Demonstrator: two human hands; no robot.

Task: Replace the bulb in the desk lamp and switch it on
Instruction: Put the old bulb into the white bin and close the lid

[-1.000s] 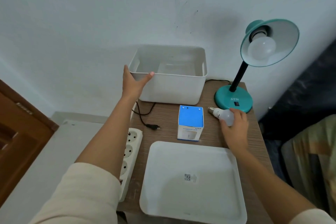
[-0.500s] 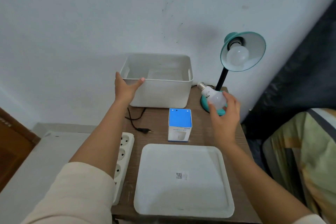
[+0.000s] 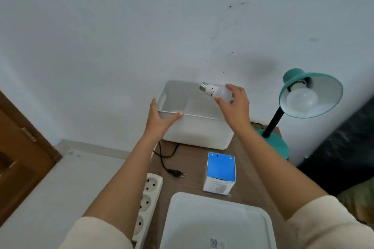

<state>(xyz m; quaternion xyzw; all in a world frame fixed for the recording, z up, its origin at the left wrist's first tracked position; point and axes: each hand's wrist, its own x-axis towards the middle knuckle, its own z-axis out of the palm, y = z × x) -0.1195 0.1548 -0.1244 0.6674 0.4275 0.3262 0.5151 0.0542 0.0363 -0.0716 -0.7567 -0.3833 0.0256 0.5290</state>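
A teal desk lamp (image 3: 293, 91) stands at the table's back right, with a white bulb (image 3: 302, 99) fitted in its shade. My right hand (image 3: 234, 105) holds a second white bulb (image 3: 217, 92) by its globe above the open white bin (image 3: 198, 129), screw base pointing left. My left hand (image 3: 159, 119) grips the bin's front left corner, thumb over the rim. A blue and white bulb box (image 3: 220, 172) stands upright in front of the bin. The lamp's black plug (image 3: 176, 174) lies loose on the table beside a white power strip (image 3: 146, 206).
A white lid (image 3: 214, 222) lies flat at the table's front edge. The wooden table (image 3: 249, 170) stands against a pale wall. A brown door (image 3: 18, 153) is at the left, and dark fabric at the right.
My right hand picked the loose bulb up from beside the lamp base and carried it left, over the bin. My left hand stayed on the bin's corner. The camera tilted.
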